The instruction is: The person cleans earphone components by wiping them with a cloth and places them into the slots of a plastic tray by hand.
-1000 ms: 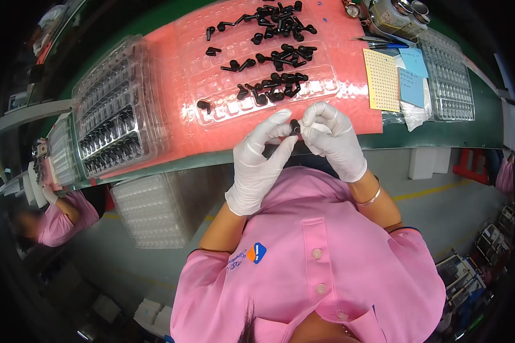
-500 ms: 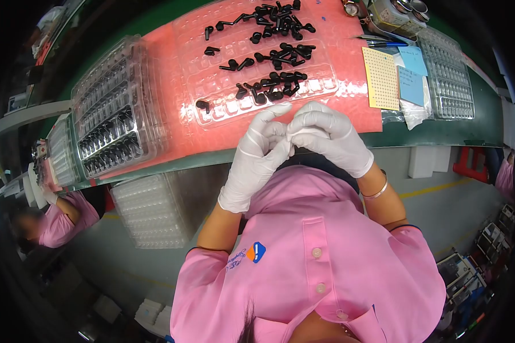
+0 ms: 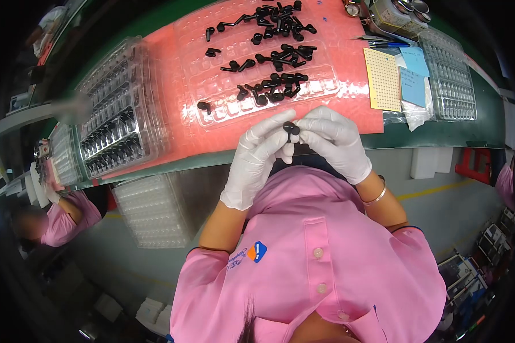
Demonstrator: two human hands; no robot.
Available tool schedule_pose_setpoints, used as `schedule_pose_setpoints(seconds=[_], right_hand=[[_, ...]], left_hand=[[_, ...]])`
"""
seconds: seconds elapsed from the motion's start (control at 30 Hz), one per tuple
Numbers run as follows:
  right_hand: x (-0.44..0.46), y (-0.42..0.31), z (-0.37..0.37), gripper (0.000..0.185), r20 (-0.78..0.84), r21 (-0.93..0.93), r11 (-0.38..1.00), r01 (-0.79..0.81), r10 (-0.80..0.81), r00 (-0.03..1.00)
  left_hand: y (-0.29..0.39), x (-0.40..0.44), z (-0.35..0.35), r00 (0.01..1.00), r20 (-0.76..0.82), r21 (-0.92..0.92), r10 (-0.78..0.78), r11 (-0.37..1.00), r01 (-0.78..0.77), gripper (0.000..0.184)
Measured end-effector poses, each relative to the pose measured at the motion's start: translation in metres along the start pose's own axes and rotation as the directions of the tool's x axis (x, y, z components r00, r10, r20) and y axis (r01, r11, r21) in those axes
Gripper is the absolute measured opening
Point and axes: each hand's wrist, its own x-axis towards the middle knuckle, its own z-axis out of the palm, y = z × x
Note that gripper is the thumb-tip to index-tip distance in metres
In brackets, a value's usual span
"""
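Note:
A black stem-type earbud [image 3: 291, 129] is pinched in front of my chest, near the table's front edge. My left hand [image 3: 254, 155], in a white glove, closes thumb and fingers on its left side. From the other side my right hand [image 3: 336, 143], gloved too, has thumb and forefinger together at the earbud; its fingers are bent. Just beyond both hands, many more black earbuds [image 3: 276, 94] lie in loose rows on a clear plastic tray [image 3: 229, 114]. One single earbud [image 3: 203, 107] rests apart at the tray's near left corner.
Stacked clear trays [image 3: 154, 128] with earbuds stand at left. At right are a yellow label sheet [image 3: 382, 80], blue notes [image 3: 412, 86], pens [image 3: 389, 44] and another tray stack [image 3: 452, 80]. A co-worker [image 3: 68, 217] sits at far left. Trays [image 3: 149, 211] stand below the table.
The hands have parted slightly and their fingers have shifted, so the earbud, hidden before, now shows between them. The earbuds on the tray lie as before.

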Motion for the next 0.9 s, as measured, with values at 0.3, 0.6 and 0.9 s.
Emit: schedule_pose_setpoints(seconds=[0.3, 0.6, 0.9], right_hand=[[0.004, -0.02, -0.004, 0.019, -0.058, -0.056, 0.997, 0.053, -0.056, 0.997], [0.017, 0.001, 0.004, 0.026, 0.24, -0.688, 0.496, 0.53, -0.533, 0.811], [0.014, 0.024, -0.022, 0.022, 0.162, -0.711, 0.572, 0.409, -0.433, 0.887]], left_hand=[[-0.004, -0.003, 0.0, 0.993, 0.035, -0.4, -0.114, 0.909, 0.119, 0.03], [0.031, -0.031, 0.029, 1.0, 0.008, -0.478, -0.01, 0.878, 0.012, 0.029], [0.16, -0.072, -0.064, 0.369, -0.217, 0.976, 0.904, 0.212, 0.056, 0.023]])
